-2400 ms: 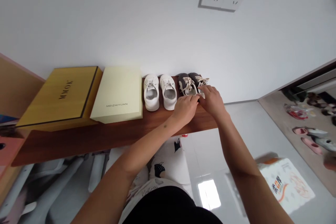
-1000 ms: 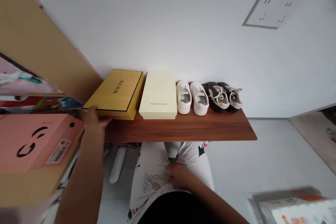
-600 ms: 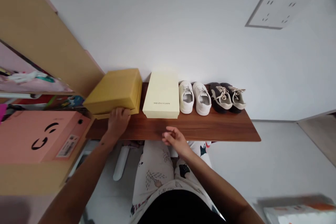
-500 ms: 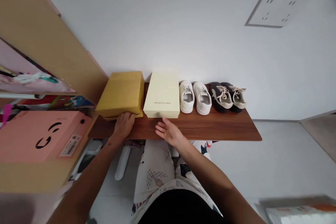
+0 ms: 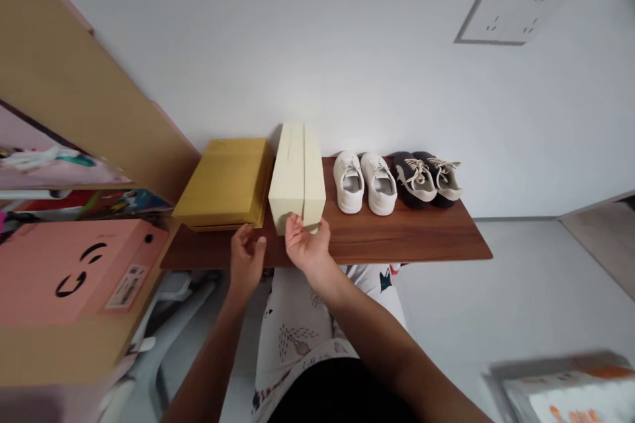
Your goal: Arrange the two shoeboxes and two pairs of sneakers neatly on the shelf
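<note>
A cream shoebox (image 5: 290, 172) stands on its long side on the brown wooden shelf (image 5: 397, 241), its lid seam facing up. My right hand (image 5: 307, 243) is at the box's near end, fingers curled against it and thumb by its right edge. Just in front of the yellow box (image 5: 223, 182), my left hand (image 5: 247, 258) has its fingers apart and holds nothing. The yellow box lies flat left of the cream one. White shoes (image 5: 364, 184) sit to the right, and dark shoes with beige laces (image 5: 427, 178) stand beyond them.
A pink box (image 5: 74, 271) sits on a wooden shelf unit at the left. White sockets (image 5: 510, 12) are on the wall at the upper right. A white item with orange print (image 5: 570, 400) shows at the lower right. My legs are below the shelf's front edge.
The cream box has turned from lying flat onto its side. My right hand has moved up to grip its end. My left hand has come off the yellow box and opened.
</note>
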Motion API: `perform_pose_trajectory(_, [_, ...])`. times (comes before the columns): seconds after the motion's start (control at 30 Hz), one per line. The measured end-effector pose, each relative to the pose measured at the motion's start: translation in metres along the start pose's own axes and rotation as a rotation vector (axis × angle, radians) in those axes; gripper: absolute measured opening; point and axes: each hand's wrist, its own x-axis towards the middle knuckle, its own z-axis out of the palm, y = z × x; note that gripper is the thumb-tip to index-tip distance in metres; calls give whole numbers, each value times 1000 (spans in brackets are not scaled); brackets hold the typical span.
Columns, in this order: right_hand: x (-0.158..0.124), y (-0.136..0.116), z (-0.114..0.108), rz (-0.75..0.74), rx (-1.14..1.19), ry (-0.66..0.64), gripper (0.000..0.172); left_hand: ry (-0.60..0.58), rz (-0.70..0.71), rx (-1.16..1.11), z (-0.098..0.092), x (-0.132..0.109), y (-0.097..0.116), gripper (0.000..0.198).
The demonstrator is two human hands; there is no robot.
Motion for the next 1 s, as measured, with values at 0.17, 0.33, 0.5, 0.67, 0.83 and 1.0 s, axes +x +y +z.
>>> perform_pose_trajectory(0.17, [0,-12,-20,360,192,32,30,-98,123,-50,33,-5,26,69])
perform_pose_trajectory(0.33, [-14,-49,-63,71,-277,197,36,-136,205,88,39,8,26,57])
perform_pose_trajectory(0.5, [-34,-63,-68,-461,-627,99,71,-157,38,-147,57,1,19,57])
perform_pose_trajectory(0.67, [-22,-48,-61,-430,-672,-19,80,-67,-54,-230,60,-15,20,67])
perform_pose_trajectory(0.83, [1,-43,-83,-299,-875,84,67,-48,50,-32,56,0,26,74])
perform_pose_trajectory(1.0, [-13,-98,-118,-851,-1420,247,40,-133,70,196,58,11,33,78])
